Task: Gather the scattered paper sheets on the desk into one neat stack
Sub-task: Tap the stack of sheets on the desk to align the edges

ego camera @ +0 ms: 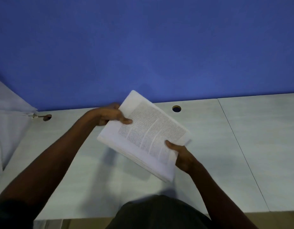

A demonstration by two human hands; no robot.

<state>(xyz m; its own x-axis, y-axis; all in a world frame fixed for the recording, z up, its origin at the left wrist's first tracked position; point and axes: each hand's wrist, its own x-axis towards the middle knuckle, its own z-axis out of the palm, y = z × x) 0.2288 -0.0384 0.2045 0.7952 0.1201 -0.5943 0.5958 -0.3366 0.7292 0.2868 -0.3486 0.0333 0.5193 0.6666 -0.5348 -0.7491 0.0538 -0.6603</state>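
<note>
Right hand [182,156] and left hand [108,116] pinch paper stack [143,138] by opposite edges

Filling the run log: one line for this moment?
left hand grips paper stack | right hand grips it | stack above desk, tilted

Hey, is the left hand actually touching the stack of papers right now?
Touching. In the head view the left hand grips the paper stack at its upper left edge, with the thumb pressed flat on the printed top sheet.
</note>
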